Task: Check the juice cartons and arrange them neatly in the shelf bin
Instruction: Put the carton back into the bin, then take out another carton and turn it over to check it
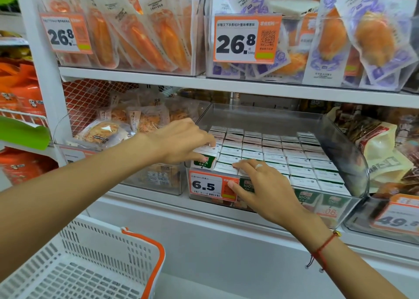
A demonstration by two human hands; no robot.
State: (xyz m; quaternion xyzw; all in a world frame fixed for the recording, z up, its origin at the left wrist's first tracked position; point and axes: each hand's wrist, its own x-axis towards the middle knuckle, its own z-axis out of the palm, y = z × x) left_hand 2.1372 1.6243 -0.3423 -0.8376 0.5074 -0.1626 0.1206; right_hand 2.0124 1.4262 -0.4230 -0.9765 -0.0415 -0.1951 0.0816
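A clear plastic shelf bin on the lower shelf holds several rows of small green-and-white juice cartons standing upright with their white tops showing. My left hand grips one carton at the bin's front left corner, raised and tilted above its neighbours. My right hand lies over the bin's front edge, with straight fingers resting on the front-row carton tops and the thumb against the orange price tag marked 6.5.
A white and orange shopping basket hangs at the lower left. Bins of packaged bread sit to the left of the juice bin and bagged snacks to its right. The upper shelf carries packaged snacks close above.
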